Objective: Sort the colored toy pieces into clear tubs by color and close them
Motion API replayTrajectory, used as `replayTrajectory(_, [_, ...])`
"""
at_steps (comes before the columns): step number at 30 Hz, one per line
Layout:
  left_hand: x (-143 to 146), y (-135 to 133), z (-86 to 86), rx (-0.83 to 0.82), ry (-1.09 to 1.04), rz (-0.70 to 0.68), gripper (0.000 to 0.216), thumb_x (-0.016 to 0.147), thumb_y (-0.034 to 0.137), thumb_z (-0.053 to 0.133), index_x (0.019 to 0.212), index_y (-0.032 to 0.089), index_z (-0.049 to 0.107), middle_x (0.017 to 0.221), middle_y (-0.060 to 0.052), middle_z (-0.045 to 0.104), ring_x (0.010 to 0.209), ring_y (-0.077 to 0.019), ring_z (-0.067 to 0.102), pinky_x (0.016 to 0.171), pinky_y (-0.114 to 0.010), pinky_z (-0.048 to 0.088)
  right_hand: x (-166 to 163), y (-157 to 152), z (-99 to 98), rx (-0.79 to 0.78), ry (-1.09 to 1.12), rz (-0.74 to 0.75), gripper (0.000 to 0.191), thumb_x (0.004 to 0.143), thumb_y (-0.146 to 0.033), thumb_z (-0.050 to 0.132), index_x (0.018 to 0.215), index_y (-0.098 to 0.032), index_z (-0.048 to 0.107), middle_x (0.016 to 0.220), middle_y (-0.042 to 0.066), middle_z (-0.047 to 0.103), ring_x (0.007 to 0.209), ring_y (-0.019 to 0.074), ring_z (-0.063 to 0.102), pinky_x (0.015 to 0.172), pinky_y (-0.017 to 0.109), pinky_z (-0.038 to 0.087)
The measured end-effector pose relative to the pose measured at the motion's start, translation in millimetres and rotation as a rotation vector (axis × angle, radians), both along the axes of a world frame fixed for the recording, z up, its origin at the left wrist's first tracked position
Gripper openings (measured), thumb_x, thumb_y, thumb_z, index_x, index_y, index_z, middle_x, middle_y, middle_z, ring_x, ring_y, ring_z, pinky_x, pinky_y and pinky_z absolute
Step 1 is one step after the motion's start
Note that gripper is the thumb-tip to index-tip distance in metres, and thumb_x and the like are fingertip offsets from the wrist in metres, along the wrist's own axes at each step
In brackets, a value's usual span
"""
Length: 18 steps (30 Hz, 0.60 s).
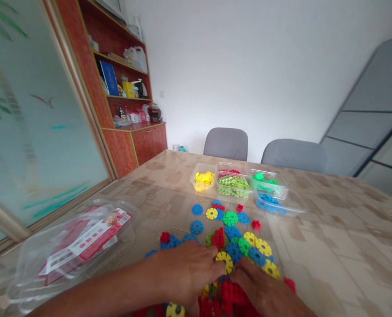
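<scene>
My left hand (192, 266) reaches in from the lower left, its fingers closed at the left edge of a yellow notched disc (226, 260). Just right of that disc is my right hand (257, 281), its fingers pointing down into the pile and mostly hidden. Under and in front of both hands lie red plastic pieces (230, 295) and another yellow disc (175, 310). Beyond them are scattered blue discs (233, 251), green discs (230, 218), more yellow discs (263, 247) and a red stack of pieces (218, 238).
At the table's far side stand clear tubs of yellow pieces (204, 178), light green pieces (233, 186), green pieces (265, 182) and blue pieces (270, 203). Clear plastic packaging with a red and white card (86, 240) lies left. Grey chairs (226, 143) stand behind the table (331, 211).
</scene>
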<state>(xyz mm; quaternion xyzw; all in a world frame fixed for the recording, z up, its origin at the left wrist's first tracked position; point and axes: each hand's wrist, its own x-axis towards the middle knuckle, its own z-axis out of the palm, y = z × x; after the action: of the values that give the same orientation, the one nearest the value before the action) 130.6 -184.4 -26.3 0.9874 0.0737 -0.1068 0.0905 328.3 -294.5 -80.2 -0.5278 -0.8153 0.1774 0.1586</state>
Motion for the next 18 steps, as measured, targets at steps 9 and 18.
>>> replayTrajectory(9, [5,15,3.9,-0.122,-0.149,0.024,0.021,0.076,0.022,0.073,0.087,0.02,0.056,0.091,-0.002,0.064,0.09,-0.0206,0.059,0.075,-0.028,0.041,6,9,18.9,-0.049,0.065,-0.037,0.052,0.07,-0.013,0.056,0.12,-0.027,0.054,0.107,0.006,0.065,0.091,0.0238,0.063,0.077,0.033,0.052])
replayTrajectory(18, [-1,30,10.7,-0.221,-0.206,0.065,0.019,0.077,0.015,0.071,0.082,0.02,0.053,0.085,0.003,0.06,0.088,-0.0157,0.054,0.077,-0.023,0.037,-10,1,-13.6,0.198,-0.144,-0.039,0.02,0.083,-0.015,0.052,0.099,-0.025,0.059,0.091,0.003,0.065,0.065,0.0161,0.066,0.052,0.021,0.049])
